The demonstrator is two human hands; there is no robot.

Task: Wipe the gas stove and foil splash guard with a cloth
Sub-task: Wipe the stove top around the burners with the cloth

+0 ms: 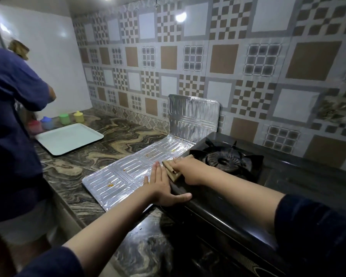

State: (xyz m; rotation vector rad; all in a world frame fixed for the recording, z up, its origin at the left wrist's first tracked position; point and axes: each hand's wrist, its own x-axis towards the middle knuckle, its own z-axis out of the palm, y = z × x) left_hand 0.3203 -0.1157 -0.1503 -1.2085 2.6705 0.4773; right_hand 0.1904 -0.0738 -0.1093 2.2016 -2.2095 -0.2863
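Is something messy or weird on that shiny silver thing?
Yes. The foil guard has orange food specks on its flat panels, and most of it lies flat on the counter instead of standing round the stove.

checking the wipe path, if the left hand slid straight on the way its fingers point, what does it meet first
Probably the upright foil splash guard panel, after crossing the flat panels; the left hand meets nothing sooner, though depth is unclear.

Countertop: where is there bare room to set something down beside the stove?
Bare marble countertop lies between the white tray and the foil splash guard, and along the front edge below the foil. It is crowded at the gas stove edge, where the left hand presses flat and the right hand holds the cloth.
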